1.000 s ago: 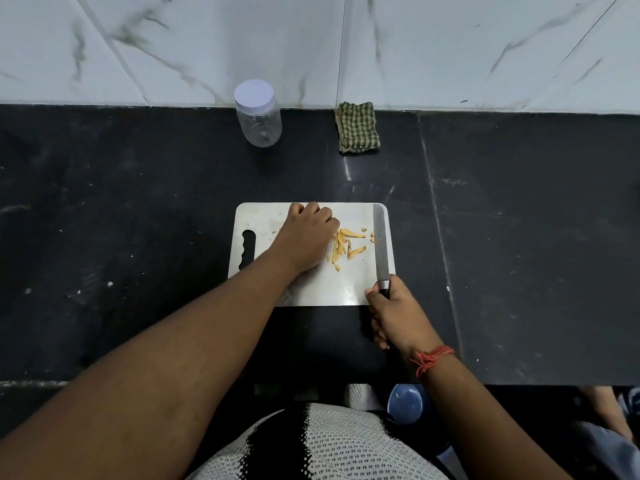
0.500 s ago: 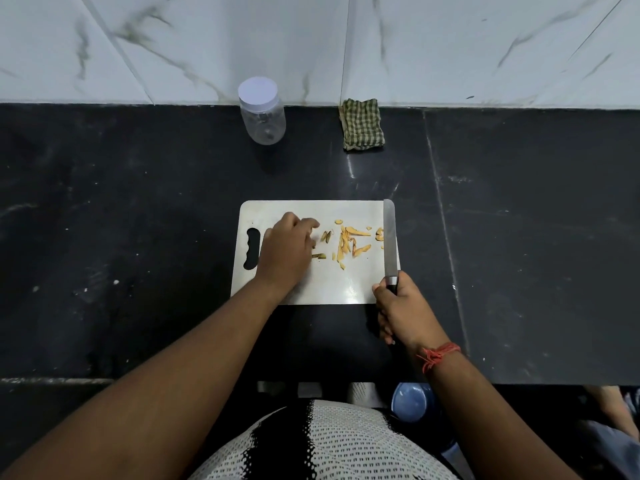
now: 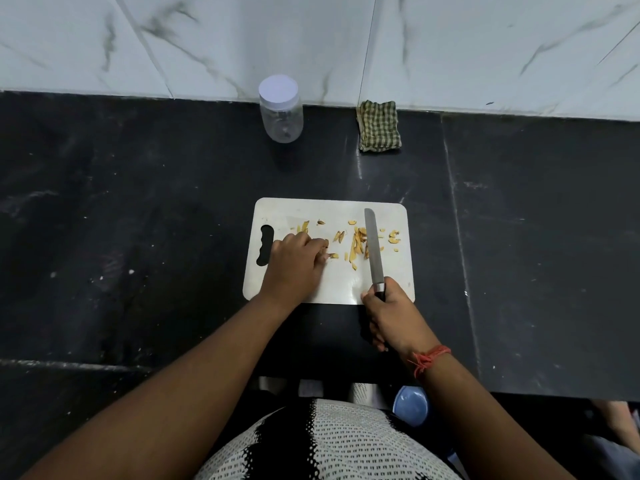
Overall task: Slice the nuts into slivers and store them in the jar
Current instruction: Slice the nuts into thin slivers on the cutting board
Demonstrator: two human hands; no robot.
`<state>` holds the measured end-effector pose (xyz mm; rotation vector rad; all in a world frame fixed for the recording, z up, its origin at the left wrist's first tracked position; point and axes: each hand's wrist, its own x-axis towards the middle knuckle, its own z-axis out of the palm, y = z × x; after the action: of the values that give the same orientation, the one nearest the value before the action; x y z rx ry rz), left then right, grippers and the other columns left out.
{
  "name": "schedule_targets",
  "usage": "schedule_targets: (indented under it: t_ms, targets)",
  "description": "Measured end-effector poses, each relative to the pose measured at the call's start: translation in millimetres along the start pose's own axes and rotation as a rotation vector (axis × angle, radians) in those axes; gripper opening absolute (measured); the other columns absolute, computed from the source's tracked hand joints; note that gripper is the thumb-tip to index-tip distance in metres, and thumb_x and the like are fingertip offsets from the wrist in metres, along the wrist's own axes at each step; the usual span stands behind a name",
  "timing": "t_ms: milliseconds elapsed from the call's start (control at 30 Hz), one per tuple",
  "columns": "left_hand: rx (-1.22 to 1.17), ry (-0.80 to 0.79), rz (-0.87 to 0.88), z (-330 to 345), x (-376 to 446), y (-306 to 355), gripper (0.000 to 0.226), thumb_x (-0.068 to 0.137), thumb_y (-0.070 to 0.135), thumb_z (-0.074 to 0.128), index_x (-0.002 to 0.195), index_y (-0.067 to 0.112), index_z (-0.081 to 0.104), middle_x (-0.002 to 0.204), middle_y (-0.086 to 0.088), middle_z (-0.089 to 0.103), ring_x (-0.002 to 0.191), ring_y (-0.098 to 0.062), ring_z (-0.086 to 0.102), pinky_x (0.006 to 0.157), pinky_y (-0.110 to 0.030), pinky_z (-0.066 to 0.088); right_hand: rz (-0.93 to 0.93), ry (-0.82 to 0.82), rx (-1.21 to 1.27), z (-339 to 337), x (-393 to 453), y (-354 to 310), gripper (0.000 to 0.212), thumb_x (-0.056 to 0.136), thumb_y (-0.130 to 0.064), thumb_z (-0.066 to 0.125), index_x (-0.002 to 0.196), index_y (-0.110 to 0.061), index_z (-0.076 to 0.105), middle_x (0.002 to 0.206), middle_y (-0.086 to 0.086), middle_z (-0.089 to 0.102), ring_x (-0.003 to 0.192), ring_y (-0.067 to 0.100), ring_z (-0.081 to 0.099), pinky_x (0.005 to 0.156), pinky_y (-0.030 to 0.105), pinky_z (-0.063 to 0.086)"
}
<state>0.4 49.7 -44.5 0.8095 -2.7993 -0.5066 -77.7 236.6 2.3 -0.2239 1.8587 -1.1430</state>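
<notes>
board: white cutting board flat on the black bench, handle slot on its left end
nuts: yellow-brown nut slivers scattered across the board's middle and right; a few more near the top left, just above the left hand
left hand: left hand palm down on the board beside the handle slot, fingers curled with the tips at a sliver near the board's centre; cannot tell if this grip pinches a piece or only presses on it
right hand: right hand at the board's near right edge, grip clenched round the dark handle of the knife
knife: blade points away from the person, lying over the right-hand cluster of slivers; touching the board or just above it, cannot tell
jar: clear plastic jar, white lid on, upright at the back of the bench by the wall, well apart from the board
cloth: folded green checked cloth right of the jar, also against the wall
wrist: orange thread tied round the right wrist
</notes>
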Motion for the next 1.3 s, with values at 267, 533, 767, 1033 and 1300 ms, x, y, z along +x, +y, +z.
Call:
schedule_targets:
  t_ms: [267,533,767,1033,1300]
  targets:
    - [0.05,-0.045,0.106,-1,-14,-3,0.037,0.092,0.033,0.068,0.127,0.02,0.066,0.104,0.0,0.065,0.098,-0.024,0.057,0.089,-0.045,0.041,0.031,0.077,-0.109,-3,1,-4,0.015,0.101,-0.029,0.043,0.1,-0.014,0.043,0.065,0.009,0.048,0.04,0.018,0.043,0.043,0.032,0.042]
    - [0.072,-0.087,0.105,1,-18,-4,0.041,0.094,0.037,0.066,0.132,0.02,0.063,0.108,-0.001,0.066,0.101,-0.025,0.057,0.09,-0.045,0.041,0.02,0.2,-0.575,-3,0,16,0.011,0.101,-0.018,0.04,0.102,-0.007,0.042,0.091,0.015,0.06,0.072,0.027,0.055,0.061,0.033,0.042]
    - [-0.003,-0.02,0.045,0,-25,-11,0.035,0.096,0.036,0.062,0.128,0.024,0.064,0.103,0.001,0.064,0.097,-0.023,0.056,0.09,-0.045,0.041,-0.004,0.177,-0.581,-3,2,10,0.011,0.101,-0.018,0.041,0.103,-0.008,0.043,0.077,0.004,0.054,0.065,0.024,0.055,0.058,0.034,0.046]
    - [-0.018,0.046,0.039,2,-26,-15,0.021,0.093,0.029,0.066,0.112,0.021,0.067,0.101,0.0,0.061,0.093,-0.023,0.055,0.084,-0.044,0.042,0.007,0.156,-0.582,4,-2,12,0.01,0.1,-0.018,0.042,0.103,-0.009,0.042,0.084,0.008,0.055,0.072,0.027,0.057,0.059,0.036,0.048]
    - [-0.037,0.056,0.05,3,-27,-17,0.024,0.093,0.03,0.066,0.115,0.021,0.066,0.103,0.0,0.061,0.095,-0.024,0.055,0.086,-0.045,0.042,0.013,0.159,-0.54,8,-19,22,0.004,0.101,-0.013,0.042,0.101,-0.012,0.039,0.079,0.001,0.052,0.074,0.024,0.053,0.064,0.031,0.038]
